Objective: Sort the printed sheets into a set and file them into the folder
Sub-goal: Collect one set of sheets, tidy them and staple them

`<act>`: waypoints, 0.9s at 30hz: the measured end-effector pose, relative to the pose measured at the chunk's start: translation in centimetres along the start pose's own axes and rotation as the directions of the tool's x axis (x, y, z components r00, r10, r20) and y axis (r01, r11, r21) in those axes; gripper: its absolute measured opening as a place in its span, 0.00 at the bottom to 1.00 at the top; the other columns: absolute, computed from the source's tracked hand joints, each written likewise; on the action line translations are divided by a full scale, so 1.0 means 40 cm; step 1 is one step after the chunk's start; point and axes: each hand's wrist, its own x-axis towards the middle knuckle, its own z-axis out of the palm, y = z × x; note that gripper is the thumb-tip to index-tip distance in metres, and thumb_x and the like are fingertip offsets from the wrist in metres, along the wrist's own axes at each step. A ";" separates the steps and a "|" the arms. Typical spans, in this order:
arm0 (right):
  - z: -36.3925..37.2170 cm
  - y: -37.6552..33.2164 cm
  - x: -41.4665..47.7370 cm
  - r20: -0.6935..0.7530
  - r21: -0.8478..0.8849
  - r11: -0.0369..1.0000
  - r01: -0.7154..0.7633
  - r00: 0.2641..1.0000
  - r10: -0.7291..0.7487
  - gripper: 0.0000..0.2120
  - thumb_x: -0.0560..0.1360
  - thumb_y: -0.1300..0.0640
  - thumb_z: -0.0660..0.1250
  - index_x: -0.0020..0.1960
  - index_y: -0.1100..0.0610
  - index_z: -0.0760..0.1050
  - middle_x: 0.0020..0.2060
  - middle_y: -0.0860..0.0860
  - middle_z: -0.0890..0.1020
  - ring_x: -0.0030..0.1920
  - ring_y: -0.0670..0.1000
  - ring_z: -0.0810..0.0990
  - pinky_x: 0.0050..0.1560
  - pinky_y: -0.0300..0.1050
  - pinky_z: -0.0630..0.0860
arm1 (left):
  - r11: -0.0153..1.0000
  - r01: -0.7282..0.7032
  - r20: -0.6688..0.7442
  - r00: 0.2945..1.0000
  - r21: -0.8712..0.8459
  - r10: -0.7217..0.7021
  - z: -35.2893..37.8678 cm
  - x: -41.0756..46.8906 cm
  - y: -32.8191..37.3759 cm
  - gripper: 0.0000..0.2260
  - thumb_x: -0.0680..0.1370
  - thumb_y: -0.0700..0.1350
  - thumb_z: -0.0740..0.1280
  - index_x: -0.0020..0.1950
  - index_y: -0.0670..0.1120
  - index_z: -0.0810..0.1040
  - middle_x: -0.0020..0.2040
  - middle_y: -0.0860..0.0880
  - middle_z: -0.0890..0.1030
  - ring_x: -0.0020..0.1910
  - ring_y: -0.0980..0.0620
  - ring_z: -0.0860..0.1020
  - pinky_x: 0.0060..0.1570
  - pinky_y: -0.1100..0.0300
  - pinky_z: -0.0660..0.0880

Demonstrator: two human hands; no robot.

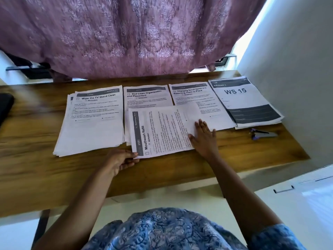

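sheets lie in four stacks side by side along the far half of the wooden table (54,177). from our left to right we read: wipe the tv stand clean stack (93,123), bed linen stack (147,95), charging small items stack (198,98), ws 15 stack (246,100). the stacks sit just beside one another, edges nearly touching.

one loose sheet, the mouthwash refill sheet (162,130), lies turned sideways, heading toward our left. it covers the near part of the bed linen stack and overlaps the near left part of the charging small items stack. its near edge rests on bare table.

left hand (120,161): fingers curled, pinching the near left corner of the mouthwash refill sheet. the corner looks slightly raised; we cannot tell how far.

right hand (204,139): fingers straight and spread, palm down, pressing flat on the right end of the same sheet.

a small purple and grey stapler-like tool (264,134) lies on the table just near of the ws 15 stack, apart from both hands. a dark object (5,105) is cut off at the left edge of the table; we cannot tell what it is. a mauve patterned cloth (144,33) hangs behind the table's far edge.
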 end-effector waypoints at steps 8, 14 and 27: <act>-0.124 0.375 -0.090 -0.231 0.058 0.937 -0.345 0.908 0.349 0.24 0.81 0.57 0.53 0.76 0.57 0.55 0.76 0.56 0.57 0.76 0.56 0.53 0.74 0.61 0.50 | 1.000 -0.015 -0.002 1.000 0.011 0.015 0.014 -0.012 -0.006 0.02 0.74 0.32 0.69 0.44 0.38 0.79 0.31 0.46 0.83 0.29 0.55 0.82 0.26 0.66 0.78; -0.133 0.450 -0.088 -0.230 -0.087 0.952 -0.293 0.936 0.267 0.20 0.82 0.52 0.53 0.71 0.56 0.64 0.69 0.59 0.69 0.69 0.61 0.66 0.72 0.62 0.53 | 1.000 -0.015 -0.006 1.000 0.017 0.016 0.014 -0.022 -0.004 0.03 0.74 0.33 0.68 0.47 0.38 0.79 0.33 0.46 0.84 0.31 0.54 0.83 0.26 0.66 0.78; -0.049 0.169 -0.223 -0.121 0.163 0.971 0.173 0.981 -0.154 0.18 0.79 0.50 0.61 0.67 0.52 0.71 0.57 0.53 0.75 0.49 0.55 0.78 0.42 0.48 0.77 | 0.998 -0.056 -0.027 0.998 0.015 0.057 0.019 -0.043 -0.011 0.05 0.73 0.35 0.71 0.48 0.39 0.79 0.36 0.46 0.85 0.33 0.53 0.84 0.27 0.65 0.78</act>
